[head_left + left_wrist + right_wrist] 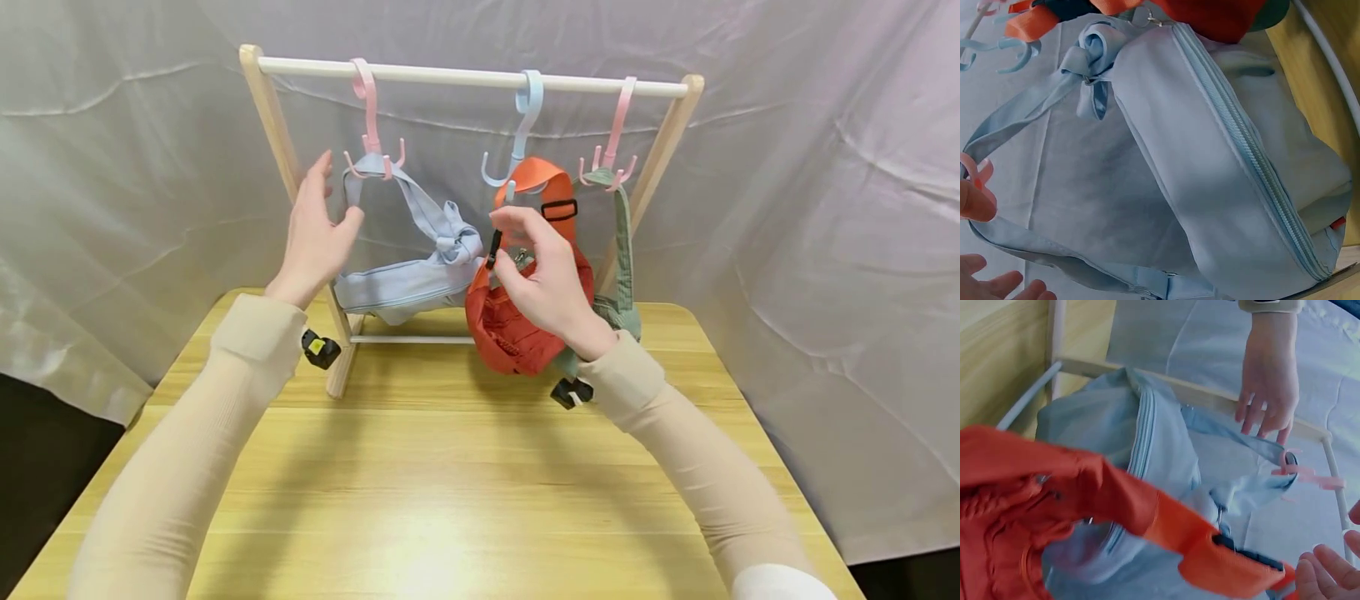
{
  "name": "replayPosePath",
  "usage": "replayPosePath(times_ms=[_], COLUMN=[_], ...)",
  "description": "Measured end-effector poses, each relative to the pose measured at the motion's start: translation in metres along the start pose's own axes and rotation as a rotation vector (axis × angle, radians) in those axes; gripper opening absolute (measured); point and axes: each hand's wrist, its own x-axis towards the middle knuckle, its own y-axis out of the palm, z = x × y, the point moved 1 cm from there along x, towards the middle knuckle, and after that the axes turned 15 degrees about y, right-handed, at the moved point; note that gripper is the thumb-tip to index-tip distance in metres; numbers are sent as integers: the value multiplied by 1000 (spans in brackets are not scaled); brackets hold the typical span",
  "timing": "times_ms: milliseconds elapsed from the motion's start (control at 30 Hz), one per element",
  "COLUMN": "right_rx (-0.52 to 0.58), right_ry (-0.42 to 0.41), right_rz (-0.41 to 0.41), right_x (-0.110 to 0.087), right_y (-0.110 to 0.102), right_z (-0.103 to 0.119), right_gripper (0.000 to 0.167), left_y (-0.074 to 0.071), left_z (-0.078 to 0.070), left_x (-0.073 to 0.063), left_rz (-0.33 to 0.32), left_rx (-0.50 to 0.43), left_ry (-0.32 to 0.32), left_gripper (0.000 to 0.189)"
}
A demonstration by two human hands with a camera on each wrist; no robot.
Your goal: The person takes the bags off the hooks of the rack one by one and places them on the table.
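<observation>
A light blue bag (405, 287) hangs by its strap from the left pink hook (370, 108). My left hand (313, 242) is beside that strap, fingers spread and holding nothing. From the blue hook (528, 108) hangs a red bag (506, 329) by its orange strap (536, 173). My right hand (547, 271) is in front of the red bag, thumb and fingers apart with a gap between them. In the right wrist view, its fingertips (1329, 569) are close to the orange strap's end; whether they touch is unclear. Behind it, a green bag (624, 250) hangs from the right pink hook (618, 125).
A wooden rack with a white top bar (450, 75) stands at the back of the wooden table (450, 467). Grey cloth (810, 250) hangs behind and at the sides. The bags crowd together at the rack's right half.
</observation>
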Motion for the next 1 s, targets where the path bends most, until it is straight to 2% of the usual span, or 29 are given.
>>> replayPosePath(times_ms=[167,300,533,633,767,900,1000], right_rx=[29,17,-8,-23,-70,-109,-97], right_ry=[34,104,214,232,248,270,300], right_rz=[100,188,282,296,275,261,265], right_x=[9,16,26,28,34,41,45], right_y=[17,29,41,44,45,44,43], right_z=[8,10,2,-1,-3,-5,-6], right_gripper=[45,51,48,44,39,41,43], left_y=[0,-1,1,2,3,2,1], left_z=[4,4,3,3,2,0,-1], left_x=[-2,-3,-4,-6,-8,-9,-10], left_rz=[87,133,164,172,191,199,207], left_rx=[7,-2,-17,-23,-22,-30,-47], left_ry=[-55,-80,-67,-60,-58,-40,-24], left_gripper=[74,74,71,67,62,57,54])
